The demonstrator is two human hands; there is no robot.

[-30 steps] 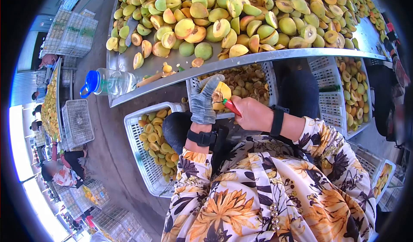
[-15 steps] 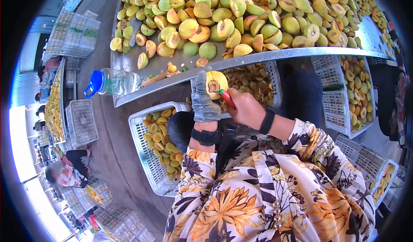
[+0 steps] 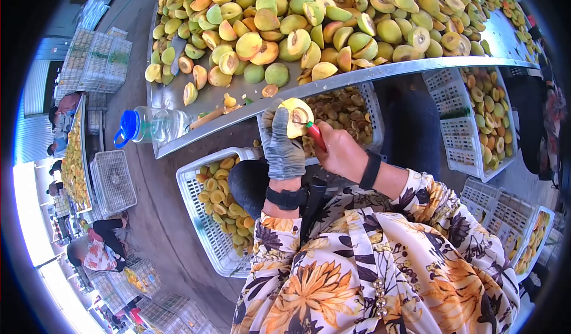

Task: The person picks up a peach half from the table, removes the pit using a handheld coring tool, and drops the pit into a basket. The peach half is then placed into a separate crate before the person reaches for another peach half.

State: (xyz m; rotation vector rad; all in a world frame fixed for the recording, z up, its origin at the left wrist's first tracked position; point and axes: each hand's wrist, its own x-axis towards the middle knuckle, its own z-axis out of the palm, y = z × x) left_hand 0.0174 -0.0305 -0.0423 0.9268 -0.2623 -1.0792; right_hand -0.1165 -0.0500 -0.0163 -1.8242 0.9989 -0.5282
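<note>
fruit half (image 3: 295, 115) clasped by gloved fingers (image 3: 278, 127)

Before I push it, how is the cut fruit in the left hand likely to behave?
The cut fruit is probably fairly firm: its outline looks unsquashed in the left hand. Set down, it may rock; similar pieces on the table show rounded backs. Its exposed flesh might tear under the red-handled tool.

The fruit (image 3: 297, 114) is yellow, the handle (image 3: 317, 136) red.
</note>
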